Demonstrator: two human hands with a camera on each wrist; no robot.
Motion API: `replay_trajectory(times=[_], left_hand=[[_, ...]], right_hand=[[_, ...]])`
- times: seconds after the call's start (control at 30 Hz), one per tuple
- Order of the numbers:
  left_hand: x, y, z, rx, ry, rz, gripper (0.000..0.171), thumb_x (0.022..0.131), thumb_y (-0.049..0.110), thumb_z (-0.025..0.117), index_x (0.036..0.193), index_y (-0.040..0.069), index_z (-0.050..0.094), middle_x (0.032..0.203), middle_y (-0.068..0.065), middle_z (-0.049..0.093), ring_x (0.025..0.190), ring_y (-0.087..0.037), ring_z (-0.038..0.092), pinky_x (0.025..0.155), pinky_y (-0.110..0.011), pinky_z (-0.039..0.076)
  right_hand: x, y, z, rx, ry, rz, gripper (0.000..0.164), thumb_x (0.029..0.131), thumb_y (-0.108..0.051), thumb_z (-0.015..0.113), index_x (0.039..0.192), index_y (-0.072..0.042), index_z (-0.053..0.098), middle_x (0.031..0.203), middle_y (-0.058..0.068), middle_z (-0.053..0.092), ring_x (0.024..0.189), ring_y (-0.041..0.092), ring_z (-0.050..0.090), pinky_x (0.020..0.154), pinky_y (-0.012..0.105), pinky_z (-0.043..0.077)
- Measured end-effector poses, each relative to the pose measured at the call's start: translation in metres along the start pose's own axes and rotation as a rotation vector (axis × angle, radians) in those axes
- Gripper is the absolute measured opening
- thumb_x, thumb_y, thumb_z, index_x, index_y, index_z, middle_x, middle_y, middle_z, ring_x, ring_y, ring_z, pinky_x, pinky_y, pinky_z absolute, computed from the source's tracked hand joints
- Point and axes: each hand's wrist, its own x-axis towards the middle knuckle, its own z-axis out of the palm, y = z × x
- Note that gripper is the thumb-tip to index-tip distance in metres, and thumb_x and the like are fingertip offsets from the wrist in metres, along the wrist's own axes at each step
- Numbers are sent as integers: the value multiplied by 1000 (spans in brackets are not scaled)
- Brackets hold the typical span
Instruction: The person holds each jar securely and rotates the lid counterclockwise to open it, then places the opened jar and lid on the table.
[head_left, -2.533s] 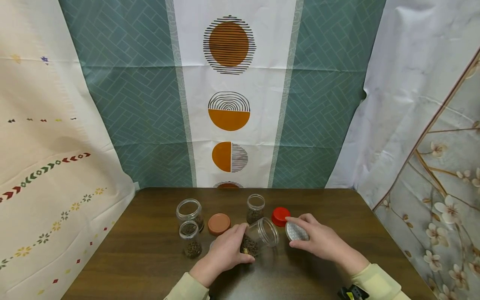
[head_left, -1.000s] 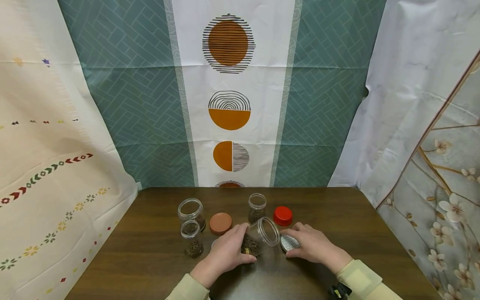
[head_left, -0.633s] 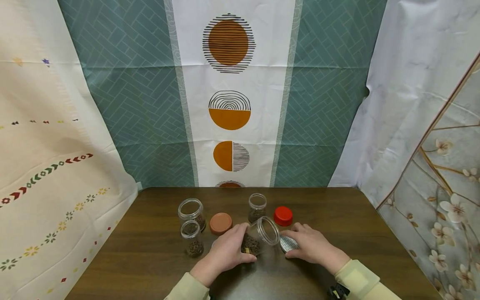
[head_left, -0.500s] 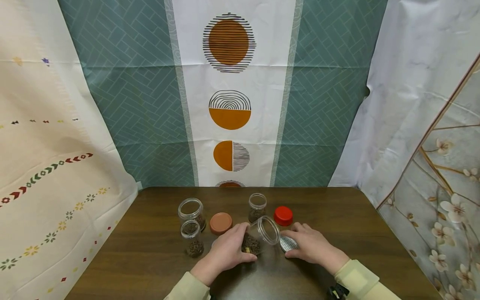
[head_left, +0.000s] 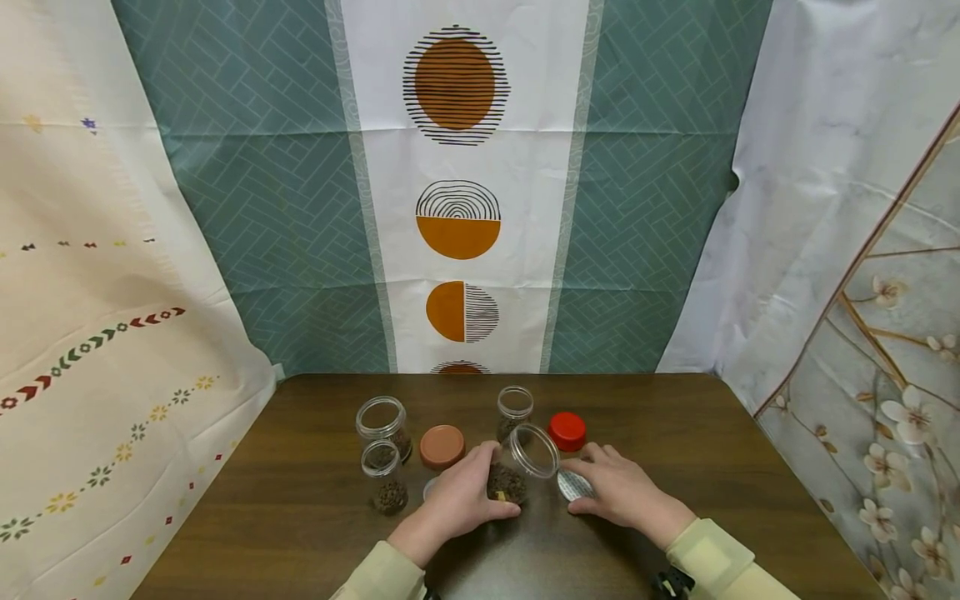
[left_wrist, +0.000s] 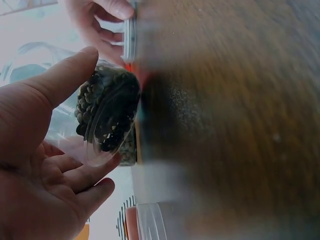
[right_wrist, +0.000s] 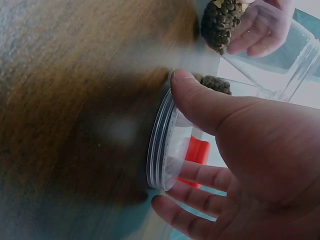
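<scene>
My left hand (head_left: 465, 492) grips a clear jar (head_left: 536, 454) round its side. The jar leans with its open mouth up and to the right, and dark brown pellets (left_wrist: 107, 102) have gathered at its bottom. To the right, my right hand (head_left: 618, 487) holds a clear round lid with a silvery patterned face (head_left: 574, 486), thumb on one side of its rim and fingers on the other. In the right wrist view this lid (right_wrist: 162, 145) is close over the table. The jar's mouth and the lid are a short way apart.
A wide open jar (head_left: 381, 423) and a narrow one (head_left: 385, 479), both with pellets, stand at left. Another small open jar (head_left: 513, 408) stands behind the held jar. A brownish-pink lid (head_left: 442, 447) and a red lid (head_left: 567, 431) lie on the table (head_left: 300, 517).
My right hand has come left and lower with the lid, nearer the jar. In the last half second my left hand has turned the jar more upright, raising its mouth.
</scene>
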Motion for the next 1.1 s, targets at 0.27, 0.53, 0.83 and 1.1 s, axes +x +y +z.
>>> replay_trajectory(times=[0.27,0.53,0.83,1.1], left_hand=[[5,2,1,-10,-26,-31,88,73,63,77,138,11,48,128,-2,58,114,-18,58,92,-39,48],[6,4,3,-12,-30,-55,91,74,65,76,140,10,47,132,-5,56,117,-21,58,93,-41,48],[6,4,5,-40,20,-27,90,74,62,78,140,9,47,127,-4,55,115,-21,57,94,-42,47],[9,4,9,-62,62,4,83,70,55,84,132,15,44,115,4,63,105,-13,61,87,-37,49]], right_hand=[[0,-1,-1,15,-6,9,63,77,-50,79,132,-24,66,116,3,55,101,21,50,76,40,48],[-2,1,0,26,15,-11,65,78,-51,78,135,-24,63,120,5,55,104,24,52,80,44,48],[-6,0,-4,7,55,4,68,84,-56,71,143,-24,57,133,11,53,115,30,52,91,54,45],[-14,-3,-7,4,80,23,66,87,-54,69,143,-21,57,138,14,52,122,35,52,95,57,43]])
